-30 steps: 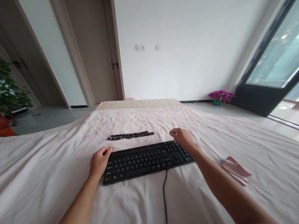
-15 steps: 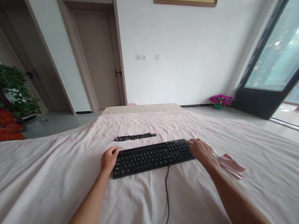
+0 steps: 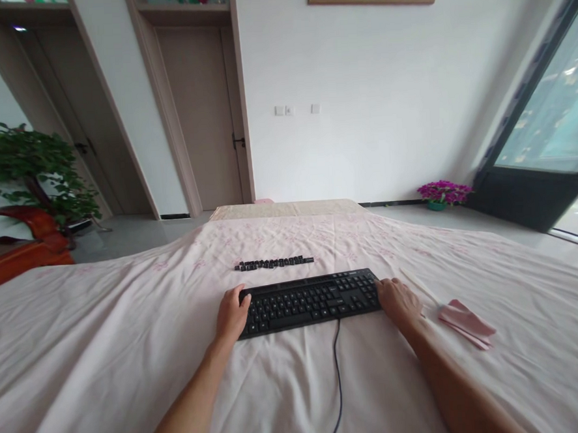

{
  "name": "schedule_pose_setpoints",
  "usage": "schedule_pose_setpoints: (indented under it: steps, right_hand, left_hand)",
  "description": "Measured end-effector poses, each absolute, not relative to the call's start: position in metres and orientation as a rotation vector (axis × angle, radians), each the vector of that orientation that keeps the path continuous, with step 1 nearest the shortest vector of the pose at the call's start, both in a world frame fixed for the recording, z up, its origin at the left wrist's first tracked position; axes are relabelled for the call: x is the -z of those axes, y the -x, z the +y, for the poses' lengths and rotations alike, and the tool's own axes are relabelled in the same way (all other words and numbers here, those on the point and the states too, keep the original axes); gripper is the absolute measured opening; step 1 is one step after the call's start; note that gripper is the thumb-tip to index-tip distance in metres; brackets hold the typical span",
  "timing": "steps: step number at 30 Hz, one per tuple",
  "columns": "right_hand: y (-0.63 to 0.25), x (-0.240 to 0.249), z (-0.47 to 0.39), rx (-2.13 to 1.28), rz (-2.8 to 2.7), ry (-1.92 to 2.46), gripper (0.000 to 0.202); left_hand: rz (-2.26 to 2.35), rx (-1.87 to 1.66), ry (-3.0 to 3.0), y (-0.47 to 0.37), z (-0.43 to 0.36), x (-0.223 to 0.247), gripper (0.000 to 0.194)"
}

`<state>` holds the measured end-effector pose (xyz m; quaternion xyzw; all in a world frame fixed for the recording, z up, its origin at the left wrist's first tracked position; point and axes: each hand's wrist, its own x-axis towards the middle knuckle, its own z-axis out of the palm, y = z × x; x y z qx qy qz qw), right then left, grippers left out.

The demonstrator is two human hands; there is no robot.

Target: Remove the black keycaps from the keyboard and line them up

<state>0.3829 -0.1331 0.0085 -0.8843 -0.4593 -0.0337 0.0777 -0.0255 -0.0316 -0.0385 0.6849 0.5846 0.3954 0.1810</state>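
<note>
Keyboard (image 3: 308, 301) lies on the pale patterned cloth (image 3: 289, 386), key side up, its number pad to the right and its near edge slanting slightly, the left end nearer the person. It sits between the two hands, one at each short end, a placing that probably steadies it evenly and leaves the keys uncovered.

The left hand (image 3: 233, 316) is closed narrowly over the left end: its thumb lies on the top face by the far corner, the fingers by the edge, so that end seems to be held between them. The right hand (image 3: 399, 299) touches the right end with its fingertips, the palm lying outside the frame of the keys; whether fingers hook beneath the edge is hidden, so I cannot tell if it grips or merely rests there. The keyboard's long body thus spans the whole space between the grips.

A black cable (image 3: 338, 370) comes out at the near edge and runs toward the person, well clear of both hands. Beyond the far edge, apart from it, small black keycaps (image 3: 275, 264) lie in close rows, likely grouped so none stray. Folded pink fabric (image 3: 466, 324) lies right of the right hand, apparently set aside to leave room.
</note>
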Motion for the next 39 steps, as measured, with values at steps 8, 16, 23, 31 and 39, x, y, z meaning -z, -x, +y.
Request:
schedule_pose_setpoints:
  steps: [8, 16, 23, 31, 39]
  right_hand:
    - [-0.363, -0.013, -0.127, 0.146, -1.296, 2.514, 0.048]
    - [-0.36, -0.015, -0.12, 0.061, -1.243, 2.416, 0.05]
    - [-0.368, -0.015, -0.114, 0.047, -1.254, 2.454, 0.052]
    - [-0.376, -0.008, -0.112, -0.051, -1.409, 2.562, 0.055]
    - [-0.378, -0.01, -0.118, -0.115, -1.455, 2.582, 0.054]
  left_hand:
    - [1.294, -1.595, -1.531, 0.037, -0.041, 0.019, 0.049]
    - [1.429, -1.717, -1.668, 0.045, -0.048, 0.005, 0.048]
    - [1.459, -1.684, -1.542, 0.044, -0.042, 0.009, 0.053]
    - [1.587, -1.36, -1.42, 0.048, -0.027, 0.034, 0.039]
    - [1.634, -1.259, -1.439, 0.045, -0.035, 0.037, 0.038]
